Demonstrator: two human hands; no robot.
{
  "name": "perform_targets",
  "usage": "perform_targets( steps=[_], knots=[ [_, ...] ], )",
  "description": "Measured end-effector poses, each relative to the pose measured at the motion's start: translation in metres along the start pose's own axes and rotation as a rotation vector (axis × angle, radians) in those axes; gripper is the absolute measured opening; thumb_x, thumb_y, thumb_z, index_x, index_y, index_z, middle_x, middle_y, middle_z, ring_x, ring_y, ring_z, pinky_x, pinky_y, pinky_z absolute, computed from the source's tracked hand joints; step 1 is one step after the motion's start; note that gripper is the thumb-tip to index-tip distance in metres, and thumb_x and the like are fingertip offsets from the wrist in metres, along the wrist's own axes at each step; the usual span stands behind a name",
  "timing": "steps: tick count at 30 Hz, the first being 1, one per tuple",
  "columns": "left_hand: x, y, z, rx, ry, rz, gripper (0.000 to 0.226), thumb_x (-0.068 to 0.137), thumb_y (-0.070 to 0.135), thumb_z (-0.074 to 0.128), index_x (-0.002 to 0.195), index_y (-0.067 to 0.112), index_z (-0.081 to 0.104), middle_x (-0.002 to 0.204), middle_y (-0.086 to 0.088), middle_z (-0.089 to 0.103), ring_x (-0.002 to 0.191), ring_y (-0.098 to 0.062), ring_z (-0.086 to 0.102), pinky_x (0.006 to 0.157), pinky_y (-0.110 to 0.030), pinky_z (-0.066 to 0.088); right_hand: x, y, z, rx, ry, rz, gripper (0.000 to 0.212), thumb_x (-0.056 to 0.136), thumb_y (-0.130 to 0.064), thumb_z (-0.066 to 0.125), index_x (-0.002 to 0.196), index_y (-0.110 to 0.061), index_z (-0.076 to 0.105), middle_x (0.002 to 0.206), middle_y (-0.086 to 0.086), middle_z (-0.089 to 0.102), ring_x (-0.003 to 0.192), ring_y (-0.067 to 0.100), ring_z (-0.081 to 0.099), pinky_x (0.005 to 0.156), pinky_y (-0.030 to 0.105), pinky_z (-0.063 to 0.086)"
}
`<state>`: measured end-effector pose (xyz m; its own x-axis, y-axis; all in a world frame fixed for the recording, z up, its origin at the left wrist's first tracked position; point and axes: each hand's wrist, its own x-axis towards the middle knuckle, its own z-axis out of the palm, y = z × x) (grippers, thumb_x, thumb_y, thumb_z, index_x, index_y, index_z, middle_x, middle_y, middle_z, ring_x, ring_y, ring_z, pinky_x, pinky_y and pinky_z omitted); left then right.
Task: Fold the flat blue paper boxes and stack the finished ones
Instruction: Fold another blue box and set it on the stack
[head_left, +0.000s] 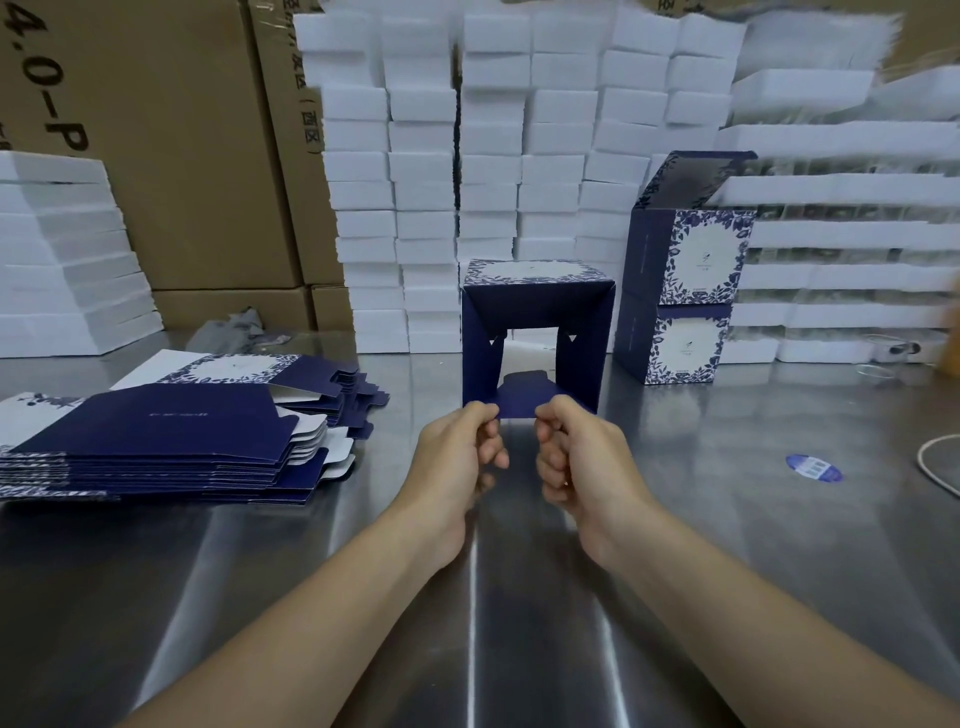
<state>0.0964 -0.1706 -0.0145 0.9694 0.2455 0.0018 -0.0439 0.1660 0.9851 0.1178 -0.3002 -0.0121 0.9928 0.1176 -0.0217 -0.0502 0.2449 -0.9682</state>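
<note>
Both hands reach forward over the steel bench (519, 613). The left hand (457, 449) and the right hand (576, 454) each pinch, thumb against curled fingers, the near edge of the bottom flap (519, 404) of a half-folded blue box (535, 306). The box stands just beyond the hands, its open end facing them, with the side flaps angled inward. A pile of flat boxes (156, 441) lies on the bench well to the left of the left hand. Beyond and to the right of the right hand, two finished boxes (685, 296) stand stacked, the top one's lid up. White foam blocks (493, 156) are piled behind. A blue sticker (814, 467) lies to the right.
</note>
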Motion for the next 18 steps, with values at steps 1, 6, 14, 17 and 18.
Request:
perform_targets(
  steps=[1,6,14,17,18],
  knots=[
    [0.0006,0.0009,-0.0007,-0.009,0.012,0.003,0.042,0.101,0.027,0.058,0.059,0.027,0.057,0.055,0.006,0.043,0.054,-0.008,0.052,0.063,-0.03,0.037,0.0004,-0.0009,-0.0005,0.017,0.035,0.0,0.035,0.093,-0.026,0.059,0.06,-0.021,0.05,0.052,-0.003,0.033,0.045,0.014,0.026,0.04,0.024,0.024],
    [0.0017,0.0011,-0.0019,-0.002,0.024,-0.032,0.035,0.103,0.034,0.061,0.07,0.023,0.057,0.054,0.006,0.043,0.055,-0.009,0.05,0.057,-0.027,0.035,0.0047,-0.0036,-0.0044,0.034,0.155,-0.019,0.031,0.096,-0.017,0.051,0.066,-0.019,0.043,0.049,-0.006,0.027,0.04,0.011,0.022,0.037,0.022,0.02],
    [0.0054,0.0017,-0.0066,0.031,0.083,0.023,0.033,0.1,0.025,0.062,0.068,0.022,0.055,0.053,0.007,0.041,0.055,-0.009,0.051,0.058,-0.027,0.036,0.0071,-0.0045,-0.0054,0.001,0.162,-0.015,0.031,0.094,-0.019,0.053,0.065,-0.02,0.043,0.049,-0.006,0.028,0.042,0.012,0.022,0.039,0.023,0.02],
    [0.0084,0.0004,-0.0087,0.014,0.089,0.014,0.033,0.099,0.024,0.062,0.067,0.022,0.055,0.053,0.007,0.04,0.056,-0.008,0.051,0.057,-0.027,0.036,0.0063,-0.0058,-0.0065,-0.005,0.122,0.007,0.028,0.094,-0.021,0.056,0.067,-0.019,0.048,0.05,-0.005,0.031,0.043,0.013,0.025,0.041,0.023,0.02],
    [0.0093,0.0007,-0.0093,-0.007,0.086,0.008,0.032,0.099,0.024,0.062,0.067,0.022,0.055,0.053,0.007,0.04,0.056,-0.009,0.051,0.057,-0.027,0.035,0.0059,-0.0065,-0.0067,-0.008,0.093,0.016,0.028,0.095,-0.023,0.057,0.068,-0.019,0.051,0.05,-0.004,0.034,0.042,0.012,0.029,0.041,0.023,0.022]
  ],
)
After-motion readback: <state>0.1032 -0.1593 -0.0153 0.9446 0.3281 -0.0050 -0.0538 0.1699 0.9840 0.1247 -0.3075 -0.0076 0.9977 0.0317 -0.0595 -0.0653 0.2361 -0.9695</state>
